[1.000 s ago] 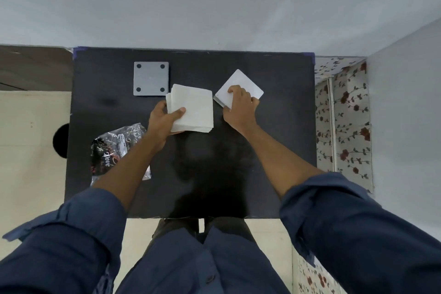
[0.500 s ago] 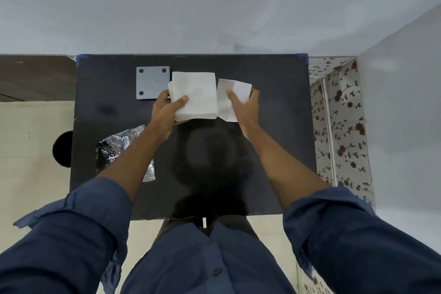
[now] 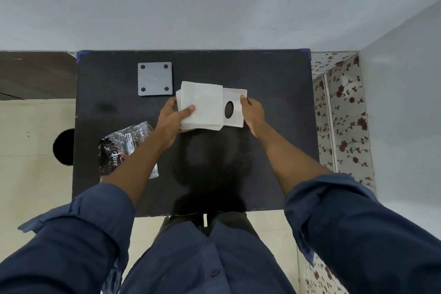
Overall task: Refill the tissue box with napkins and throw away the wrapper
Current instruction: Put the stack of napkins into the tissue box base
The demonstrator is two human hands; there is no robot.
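Note:
My left hand [image 3: 172,119] grips a thick stack of white napkins [image 3: 205,105] by its left edge, thumb on top. My right hand [image 3: 253,111] holds the white tissue box [image 3: 235,107] by its right side, its open inside facing me and an oval hole showing dark in its panel. The napkin stack overlaps the box's left part. Both are over the middle of the black table [image 3: 274,93]. The crumpled clear and black wrapper [image 3: 124,148] lies on the table to the left, partly hidden by my left forearm.
A grey square plate with four dark dots [image 3: 154,78], likely the box's base, lies at the back left of the table. A dark round bin [image 3: 64,147] stands on the floor left of the table. A wall and a floral curtain border the right side.
My right hand lifted the white box off the table, turned it so its hollow side faces me, and brought it against the napkin stack held in my left hand.

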